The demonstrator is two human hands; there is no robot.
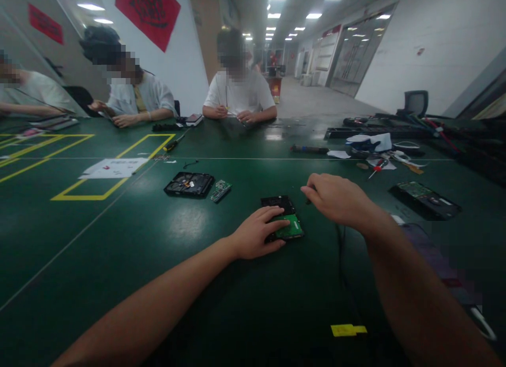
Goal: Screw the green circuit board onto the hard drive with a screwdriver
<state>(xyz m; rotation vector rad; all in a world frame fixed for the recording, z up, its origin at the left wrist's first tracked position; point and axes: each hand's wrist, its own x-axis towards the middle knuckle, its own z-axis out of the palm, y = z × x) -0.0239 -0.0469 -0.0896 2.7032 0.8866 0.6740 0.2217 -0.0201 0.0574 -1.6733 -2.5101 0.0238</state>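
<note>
A hard drive (293,227) with a green circuit board and black casing lies on the table in front of me. My left hand (259,232) holds it from the left, its fingers across the top and the thumb along the near edge. To the right of the drive and a little above the table, my right hand (334,198) is closed, thumb against curled fingers. A small dark bit shows below its fingertips, too little to name. Left of the drive lie a loose green circuit board (220,190) and another hard drive (190,184), showing its black casing.
Another drive with a circuit board (425,200) lies at the right. Behind it are a red-tipped screwdriver (378,168), papers and cables. A yellow-handled screwdriver (173,143) and white paper (114,167) lie at the left. Several people sit across the green table (130,240). A yellow tag (348,330) is near me.
</note>
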